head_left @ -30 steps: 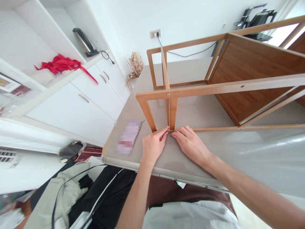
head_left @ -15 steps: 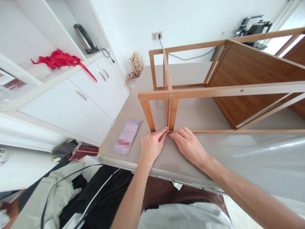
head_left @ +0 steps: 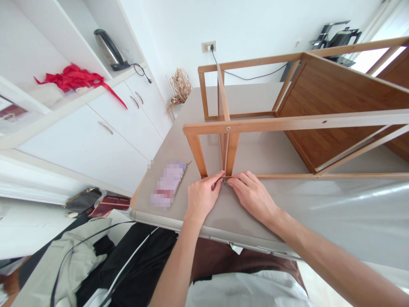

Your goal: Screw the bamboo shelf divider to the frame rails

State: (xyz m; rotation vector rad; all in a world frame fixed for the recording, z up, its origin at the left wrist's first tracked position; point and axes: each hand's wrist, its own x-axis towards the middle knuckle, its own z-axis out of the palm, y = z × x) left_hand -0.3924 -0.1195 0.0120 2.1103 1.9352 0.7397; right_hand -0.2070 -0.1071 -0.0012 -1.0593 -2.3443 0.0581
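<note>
A wooden shelf frame (head_left: 275,123) lies on its side on the grey table. My left hand (head_left: 203,194) is closed at the frame's near bottom rail, thumb and forefinger beside the joint where a crosspiece meets it. Just across the joint my right hand (head_left: 252,191) has its fingertips pinched close to a small metal pin (head_left: 225,181), maybe a screw, that sticks out of the rail toward me. Fingertips partly hide the pin. A bolt head (head_left: 228,128) shows in the upper rail directly above.
A blurred flat packet (head_left: 169,184) lies on the table (head_left: 220,217) left of my hands. White cabinets (head_left: 76,136) with a kettle (head_left: 110,50) and red ribbon (head_left: 75,78) stand at left. Clothes (head_left: 79,251) are heaped below the table's left corner.
Both hands stay at the same joint with almost no movement. The view has shifted very slightly.
</note>
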